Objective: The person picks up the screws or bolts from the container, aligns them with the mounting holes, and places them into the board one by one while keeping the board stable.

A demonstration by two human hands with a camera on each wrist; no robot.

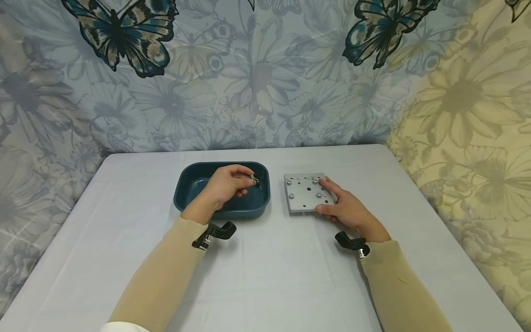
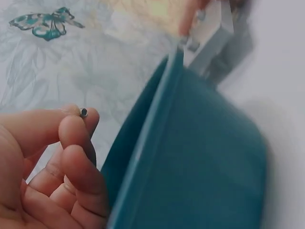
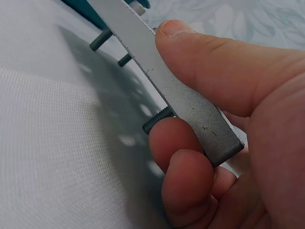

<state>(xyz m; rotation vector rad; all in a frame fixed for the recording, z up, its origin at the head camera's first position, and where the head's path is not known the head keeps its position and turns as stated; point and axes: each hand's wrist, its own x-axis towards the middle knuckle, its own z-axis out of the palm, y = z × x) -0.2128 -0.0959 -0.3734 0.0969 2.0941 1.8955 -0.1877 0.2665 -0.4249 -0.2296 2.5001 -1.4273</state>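
Observation:
My left hand [image 1: 226, 186] is over the right half of a dark teal plastic tray [image 1: 182, 203]. Thumb and fingertips pinch a small metal screw [image 2: 84, 112], whose round hollow end peeks out in the left wrist view; the rest is hidden by the fingers. To the right, my right hand [image 1: 346, 207] grips a square silver metal plate [image 1: 300, 196] by its right edge. Several socket-head screws [image 1: 292, 196] sit in holes of the plate. In the right wrist view, threaded screw ends [image 3: 157, 119] stick out beneath it, and the plate is held above the cloth.
A white cloth [image 1: 265, 276] covers the table. Behind it hangs a flower and butterfly patterned backdrop [image 1: 257, 92]. Small dark bits [image 1: 259, 184] show in the tray near the left fingertips, too small to identify. Black wrist mounts [image 1: 221, 230] sit on both forearms.

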